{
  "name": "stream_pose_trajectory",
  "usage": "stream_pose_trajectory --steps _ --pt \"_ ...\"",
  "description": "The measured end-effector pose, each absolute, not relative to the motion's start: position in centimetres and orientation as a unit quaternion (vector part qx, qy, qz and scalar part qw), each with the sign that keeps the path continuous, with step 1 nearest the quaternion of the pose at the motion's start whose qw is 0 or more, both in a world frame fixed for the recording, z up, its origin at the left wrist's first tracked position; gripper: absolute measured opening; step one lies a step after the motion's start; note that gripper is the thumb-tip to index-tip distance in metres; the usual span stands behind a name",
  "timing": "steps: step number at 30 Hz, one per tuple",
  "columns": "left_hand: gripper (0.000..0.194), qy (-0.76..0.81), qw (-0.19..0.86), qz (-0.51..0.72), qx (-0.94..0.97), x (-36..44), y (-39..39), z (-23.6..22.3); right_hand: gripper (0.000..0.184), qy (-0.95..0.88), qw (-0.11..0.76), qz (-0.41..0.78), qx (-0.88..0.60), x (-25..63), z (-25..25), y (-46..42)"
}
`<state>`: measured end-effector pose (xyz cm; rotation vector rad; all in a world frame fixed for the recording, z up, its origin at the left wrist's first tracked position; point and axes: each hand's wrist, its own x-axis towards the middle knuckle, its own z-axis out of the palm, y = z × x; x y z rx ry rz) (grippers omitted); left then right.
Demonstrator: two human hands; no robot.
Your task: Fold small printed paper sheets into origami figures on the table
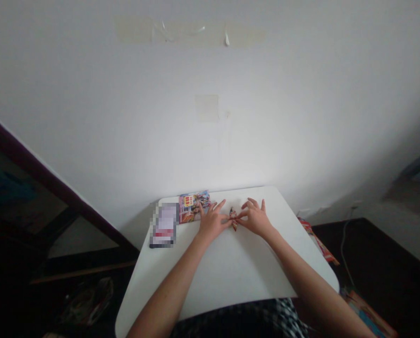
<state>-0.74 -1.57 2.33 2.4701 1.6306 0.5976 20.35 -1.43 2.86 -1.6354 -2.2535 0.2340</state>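
A small folded piece of patterned brown and white paper is between my two hands above the white table. My left hand pinches its left side with thumb and a fingertip, the other fingers spread outward. From the right, my right hand pinches the same piece near its middle, its remaining fingers raised. Fingertips cover part of the paper, so its exact shape is hard to make out. Behind my left hand lies a colourful printed booklet, partly covered by the fingers.
The white table stands against a wall with old tape marks. A phone-like object, blurred out, lies at its left edge. Printed papers show beyond the right edge, and a cable hangs further right.
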Motion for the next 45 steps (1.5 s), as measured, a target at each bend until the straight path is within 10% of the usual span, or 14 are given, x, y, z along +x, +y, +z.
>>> stream_pose_trajectory --steps 45 --pt "0.015 0.547 0.059 0.215 0.807 -0.4 -1.3 2.0 0.01 -0.76 0.229 0.136 -0.593 20.7 1.1 -0.7"
